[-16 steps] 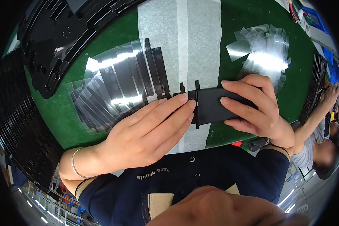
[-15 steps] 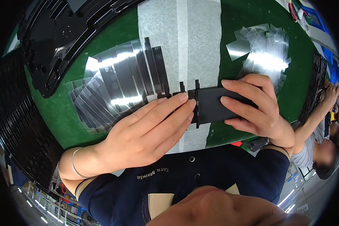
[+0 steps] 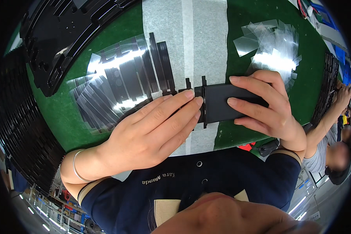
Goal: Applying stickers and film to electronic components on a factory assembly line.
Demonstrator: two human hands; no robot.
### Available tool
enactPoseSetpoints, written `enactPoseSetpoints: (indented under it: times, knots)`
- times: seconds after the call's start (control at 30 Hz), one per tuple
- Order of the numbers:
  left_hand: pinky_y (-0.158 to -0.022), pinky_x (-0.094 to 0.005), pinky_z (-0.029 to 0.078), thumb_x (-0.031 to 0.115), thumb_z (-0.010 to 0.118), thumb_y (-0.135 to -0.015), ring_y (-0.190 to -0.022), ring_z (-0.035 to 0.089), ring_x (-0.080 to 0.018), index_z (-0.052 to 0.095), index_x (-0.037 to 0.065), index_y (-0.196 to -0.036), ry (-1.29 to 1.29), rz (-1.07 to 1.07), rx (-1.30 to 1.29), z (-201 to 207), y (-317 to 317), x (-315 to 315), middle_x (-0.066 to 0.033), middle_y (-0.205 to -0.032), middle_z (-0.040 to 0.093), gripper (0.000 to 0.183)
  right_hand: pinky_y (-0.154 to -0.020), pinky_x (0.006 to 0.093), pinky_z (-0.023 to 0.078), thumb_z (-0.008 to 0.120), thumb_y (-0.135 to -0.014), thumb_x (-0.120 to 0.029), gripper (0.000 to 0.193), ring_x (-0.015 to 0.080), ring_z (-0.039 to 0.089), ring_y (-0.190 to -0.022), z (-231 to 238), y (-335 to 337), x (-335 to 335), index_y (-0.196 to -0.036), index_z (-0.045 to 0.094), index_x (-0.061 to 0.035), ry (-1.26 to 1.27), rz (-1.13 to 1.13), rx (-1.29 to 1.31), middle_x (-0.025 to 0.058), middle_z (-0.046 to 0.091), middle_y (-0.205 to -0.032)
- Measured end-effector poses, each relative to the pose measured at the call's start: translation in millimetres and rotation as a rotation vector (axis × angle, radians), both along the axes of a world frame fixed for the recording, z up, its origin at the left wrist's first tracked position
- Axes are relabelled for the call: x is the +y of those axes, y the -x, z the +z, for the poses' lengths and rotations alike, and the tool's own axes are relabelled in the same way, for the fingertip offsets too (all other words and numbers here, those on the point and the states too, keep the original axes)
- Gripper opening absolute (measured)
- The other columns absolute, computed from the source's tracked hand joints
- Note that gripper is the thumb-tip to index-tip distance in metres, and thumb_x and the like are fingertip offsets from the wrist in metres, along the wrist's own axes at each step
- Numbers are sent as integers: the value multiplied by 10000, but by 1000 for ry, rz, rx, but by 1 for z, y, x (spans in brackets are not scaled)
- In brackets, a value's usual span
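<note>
**Uneven pressure is the main risk**

The right hand grasps the black flat piece by its right end; the piece reaches from those fingers to the fingertips of the left hand. The left fingers lie over narrow black parts at its other end; whether they pinch or merely press cannot be told, the thumb being hidden. Should the two push unequally, the piece could twist against the thin black bar just beyond the left fingertips and leave it crooked. The glossy strips fanned beyond the left hand could be dragged by its knuckles, and the loose clear sheets beyond the right hand look light enough to scatter across the desk if brushed.
</note>
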State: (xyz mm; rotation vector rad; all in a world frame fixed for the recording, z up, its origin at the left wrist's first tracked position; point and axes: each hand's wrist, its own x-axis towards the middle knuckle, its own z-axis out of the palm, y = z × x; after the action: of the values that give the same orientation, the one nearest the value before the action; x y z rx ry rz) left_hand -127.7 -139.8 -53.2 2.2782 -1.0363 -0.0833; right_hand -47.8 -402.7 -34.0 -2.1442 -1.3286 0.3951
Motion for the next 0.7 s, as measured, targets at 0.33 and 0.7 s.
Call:
enactPoseSetpoints:
  times: [0.33, 0.7]
  knots:
    - [-830, -397, 495, 144, 668, -615, -1100, 514, -324, 600, -56, -1029, -1, 14, 0, 0, 0, -2, -179, -1149, 550, 465, -776, 371, 431, 713, -567, -269, 399, 298, 473, -932, 0, 1, 0, -919, 695, -82, 11, -8, 7, 160, 565, -1141]
    - [-845, -380, 465, 164, 711, -585, -1090, 508, -294, 624, 83, -1085, -37, 56, 38, 4, 1, -3, -117, -1163, 541, 514, -799, 374, 433, 704, -567, -291, 411, 298, 470, -953, 3, 4, 1, -924, 694, -88, 29, -31, 5, 136, 559, -1161]
